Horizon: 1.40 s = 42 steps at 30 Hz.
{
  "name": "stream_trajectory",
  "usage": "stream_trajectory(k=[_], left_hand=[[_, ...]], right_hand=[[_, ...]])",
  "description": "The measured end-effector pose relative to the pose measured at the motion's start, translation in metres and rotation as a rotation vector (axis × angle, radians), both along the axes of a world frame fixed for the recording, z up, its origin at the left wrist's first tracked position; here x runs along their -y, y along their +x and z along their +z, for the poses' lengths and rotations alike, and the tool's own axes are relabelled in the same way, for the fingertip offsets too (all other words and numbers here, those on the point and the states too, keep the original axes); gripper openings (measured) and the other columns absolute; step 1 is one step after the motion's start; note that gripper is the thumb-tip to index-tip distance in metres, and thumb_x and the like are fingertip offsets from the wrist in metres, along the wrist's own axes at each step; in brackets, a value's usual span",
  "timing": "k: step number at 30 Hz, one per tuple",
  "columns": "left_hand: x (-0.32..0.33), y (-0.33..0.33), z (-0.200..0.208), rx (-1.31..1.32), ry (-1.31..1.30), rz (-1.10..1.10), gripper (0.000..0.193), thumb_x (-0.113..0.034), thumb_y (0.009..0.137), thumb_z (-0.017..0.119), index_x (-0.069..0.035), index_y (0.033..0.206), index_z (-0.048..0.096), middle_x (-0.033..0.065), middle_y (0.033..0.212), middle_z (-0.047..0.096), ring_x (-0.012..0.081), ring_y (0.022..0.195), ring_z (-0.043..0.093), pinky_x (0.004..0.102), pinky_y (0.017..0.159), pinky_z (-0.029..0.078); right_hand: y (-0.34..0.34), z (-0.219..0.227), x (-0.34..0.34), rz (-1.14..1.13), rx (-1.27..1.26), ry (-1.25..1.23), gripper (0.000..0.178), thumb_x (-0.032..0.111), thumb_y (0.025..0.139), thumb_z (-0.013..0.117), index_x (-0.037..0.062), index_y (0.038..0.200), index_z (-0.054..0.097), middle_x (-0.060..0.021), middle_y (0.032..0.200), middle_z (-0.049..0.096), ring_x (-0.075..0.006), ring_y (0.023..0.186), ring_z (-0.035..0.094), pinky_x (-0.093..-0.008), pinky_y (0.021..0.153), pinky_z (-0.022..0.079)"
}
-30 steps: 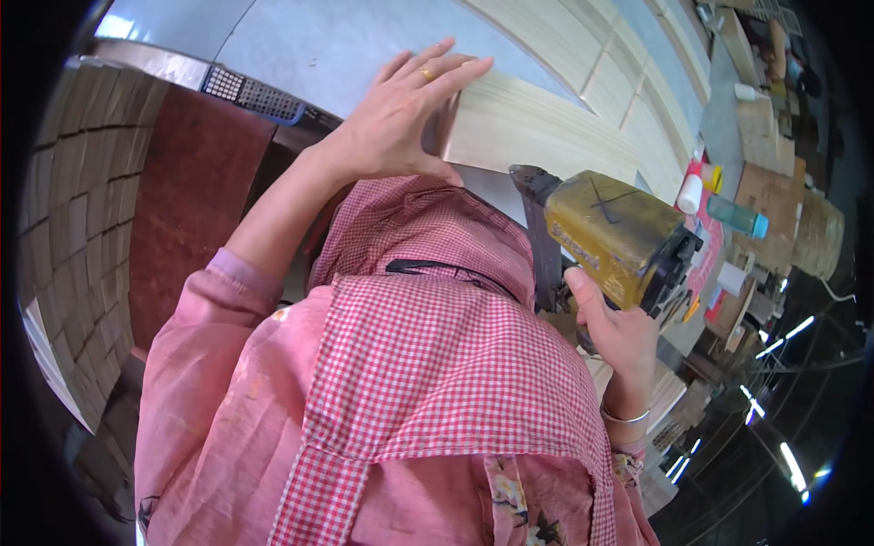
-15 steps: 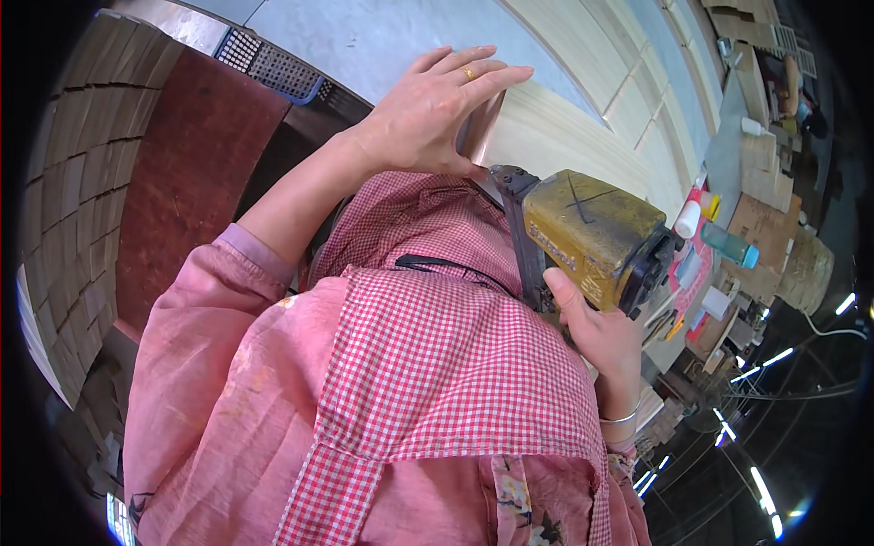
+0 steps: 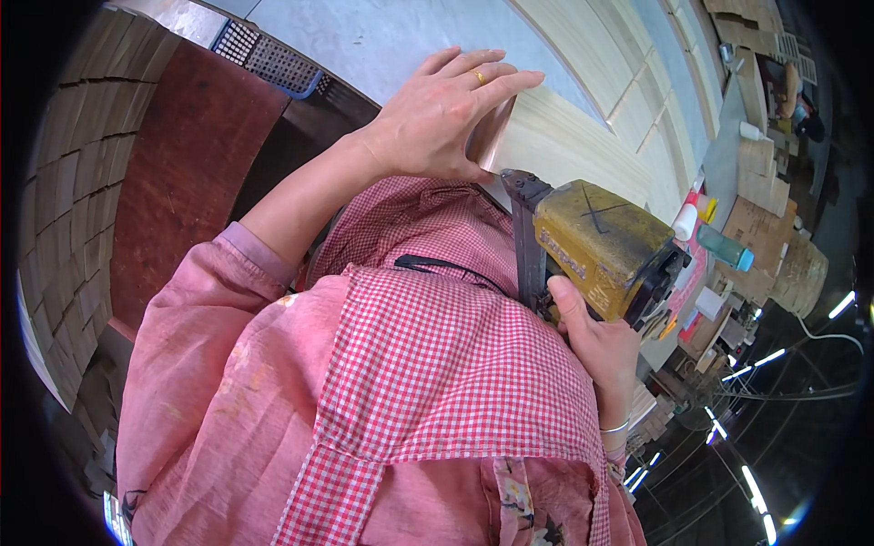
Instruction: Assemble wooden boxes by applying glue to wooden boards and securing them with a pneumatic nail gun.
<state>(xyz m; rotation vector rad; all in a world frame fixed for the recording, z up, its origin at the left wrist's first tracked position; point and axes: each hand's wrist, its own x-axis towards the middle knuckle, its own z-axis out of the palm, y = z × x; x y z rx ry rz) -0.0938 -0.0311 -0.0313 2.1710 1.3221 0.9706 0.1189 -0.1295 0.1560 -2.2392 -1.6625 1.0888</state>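
Note:
My left hand [image 3: 446, 114] spans a narrow wooden piece [image 3: 492, 136], thumb on its near end and fingers over its far side. This piece stands on edge against the end of a pale wooden board [image 3: 564, 136]. In my right hand [image 3: 596, 341] is a worn yellow and black nail gun [image 3: 601, 237], gripped by its handle with my thumb in sight and the other fingers mostly hidden. Its nose sits close beside my left thumb, at the near corner of the wood. Whether the nose touches the wood, I cannot tell.
More pale boards [image 3: 628, 100] lie across the light blue-grey tabletop [image 3: 391, 41]. A blue-rimmed basket [image 3: 273, 68] is at the far left, near a reddish-brown panel [image 3: 187, 182] and stacked wood [image 3: 68, 191]. To the right stand a teal bottle [image 3: 724, 246] and a white bottle [image 3: 685, 221].
My left hand and the nail gun have both shifted slightly to the right. Each hand keeps the same grip, and the nose stays by my left thumb.

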Motion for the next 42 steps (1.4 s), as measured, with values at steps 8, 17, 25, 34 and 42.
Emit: stream_trajectory(k=[8, 17, 25, 34, 42], left_hand=[[0.001, -0.002, -0.003, 0.030, -0.017, 0.024, 0.136, -0.034, 0.045, 0.097, -0.017, 0.159, 0.025, 0.0101, 0.151, 0.047, 0.0282, 0.142, 0.040, 0.0504, 0.122, 0.024], [0.002, -0.004, -0.003, 0.044, -0.018, 0.002, 0.136, -0.038, 0.046, 0.096, -0.009, 0.158, 0.025, 0.0181, 0.148, 0.049, 0.0286, 0.142, 0.041, 0.0490, 0.119, 0.029], [0.002, -0.004, 0.000, 0.042, -0.090, -0.004, 0.143, -0.037, 0.041, 0.099, -0.011, 0.159, 0.022, 0.0120, 0.158, 0.039, 0.0260, 0.147, 0.034, 0.0480, 0.124, 0.022], [0.002, -0.006, 0.000, 0.033, -0.037, 0.005, 0.135, -0.037, 0.044, 0.096, -0.007, 0.157, 0.027, 0.0161, 0.151, 0.047, 0.0284, 0.143, 0.040, 0.0474, 0.121, 0.026], [0.003, -0.011, 0.010, 0.039, 0.018, -0.009, 0.128, -0.033, 0.051, 0.095, -0.005, 0.156, 0.027, 0.0216, 0.147, 0.049, 0.0335, 0.137, 0.047, 0.0474, 0.117, 0.035]], right_hand=[[-0.001, 0.006, -0.012, 0.105, 0.101, -0.009, 0.054, 0.016, 0.081, 0.085, -0.0075, 0.121, 0.056, -0.0198, 0.113, 0.070, -0.0293, 0.094, 0.073, -0.0326, 0.073, 0.061], [-0.009, 0.007, -0.048, 0.094, 0.042, 0.111, 0.055, 0.014, 0.078, 0.087, -0.0051, 0.120, 0.057, -0.0181, 0.110, 0.070, -0.0271, 0.092, 0.073, -0.0310, 0.071, 0.060], [-0.012, 0.009, -0.063, 0.205, 0.079, 0.080, 0.051, 0.012, 0.076, 0.088, -0.0051, 0.115, 0.060, -0.0165, 0.105, 0.072, -0.0246, 0.086, 0.073, -0.0300, 0.068, 0.059], [0.008, -0.007, -0.071, 0.577, 0.013, 0.396, 0.030, 0.012, 0.085, 0.080, -0.0002, 0.109, 0.067, -0.0068, 0.082, 0.070, -0.0099, 0.051, 0.057, -0.0220, 0.045, 0.044], [0.043, 0.017, -0.048, -0.171, 0.066, 0.319, 0.046, 0.012, 0.081, 0.079, -0.0013, 0.121, 0.060, -0.0094, 0.085, 0.070, -0.0131, 0.055, 0.060, -0.0261, 0.051, 0.050]])
